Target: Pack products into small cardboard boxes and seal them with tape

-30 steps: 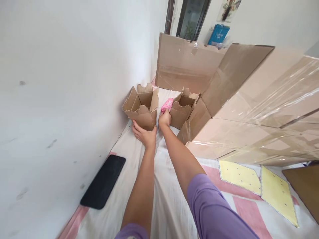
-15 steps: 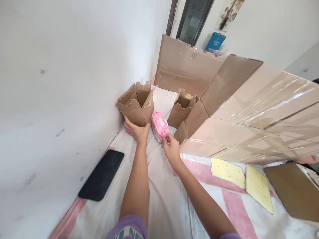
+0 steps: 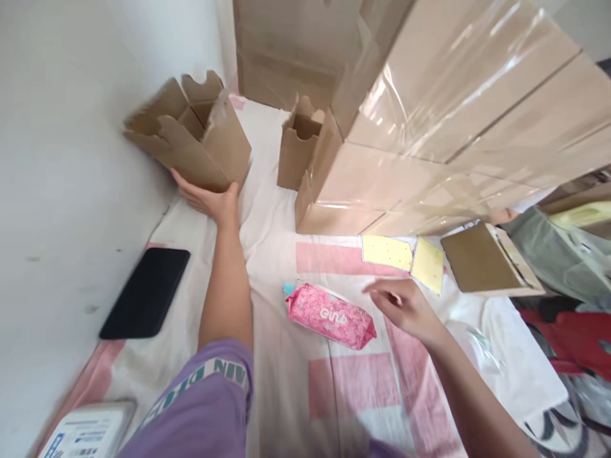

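My left hand (image 3: 207, 202) cups the near lower side of an open-topped cardboard box (image 3: 210, 152), thumb on one face and fingers on the other. The box leans against the white wall, its notched flaps facing up. My right hand (image 3: 403, 305) hovers over the sheet with loosely bent fingers, apart and with nothing in them. Just left of it lies a pink soft packet (image 3: 331, 316), which looks like a pack of wipes, flat on the cloth. A smaller open cardboard box (image 3: 296, 152) stands upright beyond, beside the large taped cartons.
Large taped cartons (image 3: 429, 127) rise on the right. A black phone (image 3: 146, 292) lies by the wall, and a white labelled pack (image 3: 88, 432) is at lower left. Two yellow cards (image 3: 386, 252) and a brown board (image 3: 480, 261) lie to the right. Part of another person's hand (image 3: 503, 216) shows behind.
The pink packet has come away from between the boxes, nearer to me, and my right hand has let go of it. My left hand stays on the box. The view has shifted right and down.
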Demonstrator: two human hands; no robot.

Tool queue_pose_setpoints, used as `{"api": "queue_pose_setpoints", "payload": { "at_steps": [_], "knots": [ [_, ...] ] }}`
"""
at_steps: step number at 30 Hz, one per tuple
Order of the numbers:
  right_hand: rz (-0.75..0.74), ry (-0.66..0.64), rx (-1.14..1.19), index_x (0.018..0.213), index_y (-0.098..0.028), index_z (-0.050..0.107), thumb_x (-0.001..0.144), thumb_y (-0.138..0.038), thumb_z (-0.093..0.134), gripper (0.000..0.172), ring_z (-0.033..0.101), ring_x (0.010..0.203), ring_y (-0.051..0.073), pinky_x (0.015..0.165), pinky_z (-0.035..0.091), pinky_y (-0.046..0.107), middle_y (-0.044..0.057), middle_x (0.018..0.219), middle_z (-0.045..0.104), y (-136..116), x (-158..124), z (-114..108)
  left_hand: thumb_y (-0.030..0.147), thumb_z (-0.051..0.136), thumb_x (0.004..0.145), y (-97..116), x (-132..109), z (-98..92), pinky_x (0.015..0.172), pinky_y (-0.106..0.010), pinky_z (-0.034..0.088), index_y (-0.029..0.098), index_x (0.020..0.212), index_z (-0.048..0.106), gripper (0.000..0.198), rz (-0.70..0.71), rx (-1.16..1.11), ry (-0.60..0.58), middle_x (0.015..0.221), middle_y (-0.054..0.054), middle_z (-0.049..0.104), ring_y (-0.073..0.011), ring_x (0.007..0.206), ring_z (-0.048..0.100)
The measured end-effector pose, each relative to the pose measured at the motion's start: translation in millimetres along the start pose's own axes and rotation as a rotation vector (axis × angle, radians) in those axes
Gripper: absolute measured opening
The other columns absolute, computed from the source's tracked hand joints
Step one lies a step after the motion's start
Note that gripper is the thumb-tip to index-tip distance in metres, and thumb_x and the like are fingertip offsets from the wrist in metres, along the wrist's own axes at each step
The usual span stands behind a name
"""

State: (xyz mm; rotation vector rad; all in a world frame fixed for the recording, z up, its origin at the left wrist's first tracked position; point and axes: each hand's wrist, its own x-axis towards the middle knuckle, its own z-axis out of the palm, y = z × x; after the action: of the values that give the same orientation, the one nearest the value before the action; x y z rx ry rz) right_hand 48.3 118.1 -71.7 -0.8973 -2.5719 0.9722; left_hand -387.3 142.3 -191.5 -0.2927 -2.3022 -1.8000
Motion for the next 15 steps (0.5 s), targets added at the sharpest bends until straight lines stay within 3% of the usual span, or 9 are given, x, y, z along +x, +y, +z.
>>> {"api": "queue_pose_setpoints", "payload": {
  "at_steps": [2,4,6,7,10,12,15],
  "knots": [
    [0.056,-0.074,-0.058,0.122,-0.022,0.075,0.097,-0.042,0.065,0.033,0.071,0.095,0.022,0.081,0.056,0.034,0.008,0.106,0.077,-3.6,17.7,8.2,0.006,0.076,0.063,3.9,-2.0,-2.8,0.132,-0.054,0.018,0.005,0.158,0.003,0.120,0.047,-0.012,-0.030,0.167,-0.026,0.023,-0.0343,0.156,0.026],
    [0.117,-0.319,-0.034,0.146,-0.025,0.063,0.097,-0.055,0.065,0.057,0.065,0.128,0.030,0.105,0.053,0.045,0.012,0.140,0.069,-7.4,32.7,22.0,0.002,0.077,0.064,7.1,-3.7,-3.1,0.131,-0.057,0.019,0.000,0.157,0.002,0.119,0.073,0.006,-0.061,0.165,-0.027,0.026,-0.0363,0.154,0.029],
    [0.179,-0.518,-0.012,0.161,-0.026,0.046,0.100,-0.061,0.058,0.072,0.055,0.143,0.033,0.116,0.047,0.051,0.014,0.159,0.055,-13.6,36.3,35.5,0.000,0.077,0.064,7.5,-4.1,0.0,0.129,-0.059,0.019,-0.004,0.156,0.001,0.119,0.083,0.039,-0.094,0.162,-0.027,0.028,-0.0391,0.153,0.030],
    [0.184,-0.556,-0.016,0.166,-0.026,0.038,0.102,-0.062,0.054,0.075,0.050,0.148,0.034,0.119,0.044,0.053,0.014,0.164,0.049,-18.3,33.4,41.1,0.000,0.077,0.065,6.4,-3.8,2.5,0.129,-0.060,0.018,-0.005,0.156,0.000,0.119,0.084,0.049,-0.106,0.162,-0.027,0.027,-0.0404,0.154,0.029],
    [0.093,-0.517,-0.084,0.170,-0.029,0.027,0.106,-0.059,0.049,0.074,0.040,0.154,0.034,0.124,0.035,0.055,0.015,0.170,0.039,-37.2,13.1,55.8,0.004,0.079,0.067,0.1,-3.0,7.5,0.129,-0.062,0.017,0.000,0.160,0.001,0.122,0.080,0.030,-0.112,0.164,-0.025,0.024,-0.0415,0.157,0.024],
    [0.070,-0.458,-0.135,0.169,-0.034,0.030,0.104,-0.058,0.053,0.073,0.045,0.148,0.036,0.122,0.035,0.057,0.016,0.163,0.044,-47.7,-0.3,66.9,0.006,0.083,0.064,-1.7,-5.0,6.6,0.131,-0.060,0.017,0.007,0.163,0.007,0.124,0.085,-0.008,-0.119,0.165,-0.024,0.026,-0.0397,0.157,0.025],
    [0.122,-0.410,-0.137,0.166,-0.041,0.034,0.088,-0.059,0.075,0.090,0.061,0.127,0.037,0.109,0.047,0.054,0.014,0.143,0.060,-50.6,-4.1,80.1,0.007,0.088,0.059,6.4,-13.4,0.1,0.132,-0.056,0.020,0.010,0.162,0.018,0.125,0.106,-0.055,-0.203,0.164,-0.024,0.031,-0.0368,0.157,0.029]
  ]
}}
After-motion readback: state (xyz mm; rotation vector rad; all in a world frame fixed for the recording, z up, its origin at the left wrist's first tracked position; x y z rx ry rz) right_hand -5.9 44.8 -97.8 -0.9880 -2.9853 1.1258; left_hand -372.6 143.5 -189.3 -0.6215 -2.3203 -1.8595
